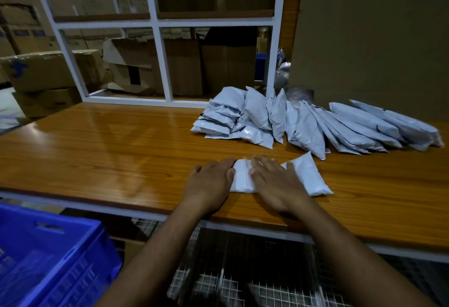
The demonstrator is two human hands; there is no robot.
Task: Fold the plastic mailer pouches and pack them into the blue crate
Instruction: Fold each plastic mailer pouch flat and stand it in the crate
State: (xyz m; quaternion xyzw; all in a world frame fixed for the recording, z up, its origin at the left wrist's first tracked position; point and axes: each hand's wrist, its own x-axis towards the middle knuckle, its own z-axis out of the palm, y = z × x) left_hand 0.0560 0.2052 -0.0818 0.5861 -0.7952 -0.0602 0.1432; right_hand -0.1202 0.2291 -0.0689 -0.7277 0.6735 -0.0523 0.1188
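the blue crate (48,253) sits lowest and nearest, off the bench's front edge at the lower left, well to the left of both arms; what lies inside it is too dark and blurred to tell. on the bench (109,151), close to its front edge, one white pouch (308,175) lies flat with its long axis running left to right, slightly slanted so the right end sits farther out. the left hand (209,180) rests at the pouch's left end, fingers fairly straight with the tips at its edge, not curled round it. the right hand (274,182) lies palm down across the pouch's middle, fingers spread and pressing, so neither grip is closed on anything. the pouch's free right half sticks out beyond the right hand, which makes that hand the nearer one to bring it over, as i judge; the left hand is nearer the crate for the carry after. farther back and to the right, the pile of pouches (303,119) waits, some stacked, some leaning in a row against a cardboard wall (364,39). behind the bench a white frame (155,25) stands before cardboard boxes (48,71); one box shows a blue mark, and print on the upper boxes is too blurred to read. no label on the pouches is legible.
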